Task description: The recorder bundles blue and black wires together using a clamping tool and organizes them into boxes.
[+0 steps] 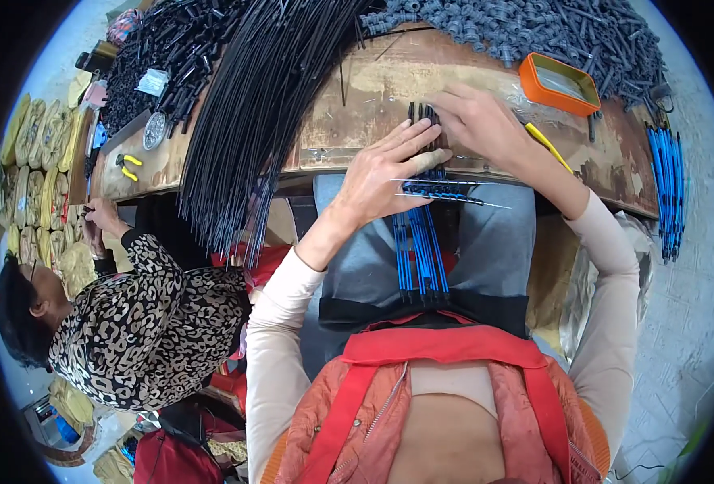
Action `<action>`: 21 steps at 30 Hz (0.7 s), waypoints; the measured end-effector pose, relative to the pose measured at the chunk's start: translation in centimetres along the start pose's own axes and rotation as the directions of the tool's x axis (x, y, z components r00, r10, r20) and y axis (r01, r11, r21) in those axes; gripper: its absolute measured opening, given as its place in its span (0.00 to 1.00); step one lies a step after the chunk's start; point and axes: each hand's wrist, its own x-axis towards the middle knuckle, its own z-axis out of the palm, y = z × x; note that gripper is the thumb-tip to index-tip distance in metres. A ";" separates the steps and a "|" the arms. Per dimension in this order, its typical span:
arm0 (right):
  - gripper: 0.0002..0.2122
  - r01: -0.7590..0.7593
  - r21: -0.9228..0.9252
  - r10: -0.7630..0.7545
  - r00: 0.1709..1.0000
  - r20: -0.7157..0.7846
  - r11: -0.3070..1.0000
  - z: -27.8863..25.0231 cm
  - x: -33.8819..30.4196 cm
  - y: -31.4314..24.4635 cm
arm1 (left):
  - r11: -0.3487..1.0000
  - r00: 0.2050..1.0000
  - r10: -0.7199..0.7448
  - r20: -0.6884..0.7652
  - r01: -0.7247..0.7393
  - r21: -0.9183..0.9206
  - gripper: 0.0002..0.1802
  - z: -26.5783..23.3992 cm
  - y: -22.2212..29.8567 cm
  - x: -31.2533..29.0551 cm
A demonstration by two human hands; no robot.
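My left hand is closed over a bundle of thin blue rods with black ends, whose lower part hangs past the table edge above my lap. The black tips stick up beyond my fingers. Several thin silvery rods with dark sections lie crosswise just below that hand. At the bundle's upper end, my right hand has its fingers bent together close to the black tips. What it pinches, if anything, is hidden.
Long black rods spill over the edge at left. Grey ribbed parts are heaped at the back, beside an orange box. A yellow-handled tool lies near my right forearm. Blue rods overhang at right. Another person works at left.
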 end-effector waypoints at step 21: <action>0.18 -0.091 -0.243 0.094 0.996 0.001 0.966 -2.3 -4.4 -0.7 | 0.998 0.996 0.041 -0.084 -0.037 0.047 0.36 0.3 2.8 0.1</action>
